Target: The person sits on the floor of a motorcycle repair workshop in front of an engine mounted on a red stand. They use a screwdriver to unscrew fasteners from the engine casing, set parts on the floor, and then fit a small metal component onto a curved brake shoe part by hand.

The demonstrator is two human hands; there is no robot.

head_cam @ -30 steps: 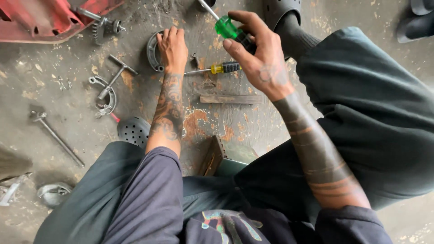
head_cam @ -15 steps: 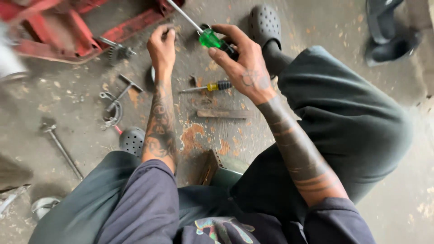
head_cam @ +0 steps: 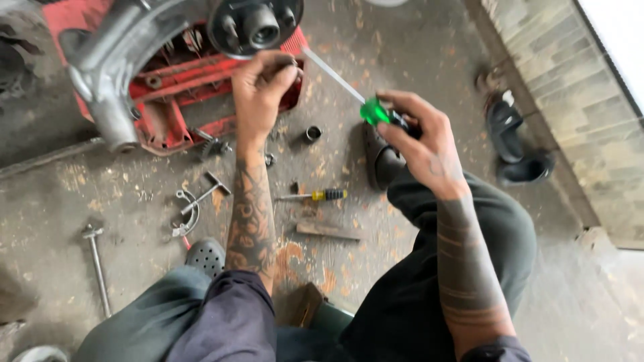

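Observation:
My right hand (head_cam: pixel 419 137) grips a screwdriver with a green handle (head_cam: pixel 373 111); its long shaft (head_cam: pixel 333 76) slants up and left toward a round black hub (head_cam: pixel 255 25) on a grey metal part (head_cam: pixel 111 64). My left hand (head_cam: pixel 260 87) is raised just below that hub, fingers curled around something small that I cannot make out. The shaft tip meets the fingertips of my left hand.
A red metal frame (head_cam: pixel 171 84) lies under the grey part. On the concrete floor lie a yellow-handled screwdriver (head_cam: pixel 315 196), a small socket (head_cam: pixel 312 133), a flat metal bar (head_cam: pixel 327 231), a T-handle tool (head_cam: pixel 204 191), a long bolt (head_cam: pixel 97 265) and dark sandals (head_cam: pixel 513 144).
The view has swung upward, bringing the grey part and hub into sight. My left hand has lifted off the floor to the hub, and my right hand has followed with the green screwdriver.

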